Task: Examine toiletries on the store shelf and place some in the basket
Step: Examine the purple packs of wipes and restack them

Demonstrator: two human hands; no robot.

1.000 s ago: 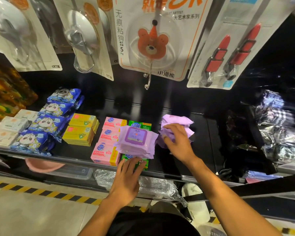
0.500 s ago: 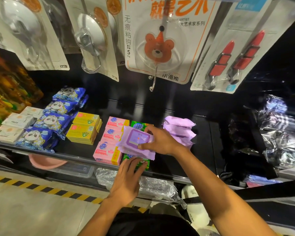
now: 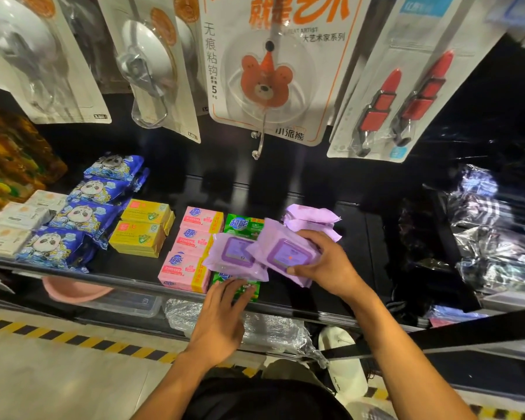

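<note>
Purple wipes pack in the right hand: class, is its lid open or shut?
Shut: the lid lies flat on the purple wipes pack that the right hand grips.

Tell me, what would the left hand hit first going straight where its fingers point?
Probably the green cardboard box at the fingertips of the left hand; a purple plastic wipes pack lies just beyond.

Purple wipes pk (image 3: 285, 253) held tilted; 2nd pk (image 3: 234, 254) atop soaps (image 3: 242, 225).
</note>
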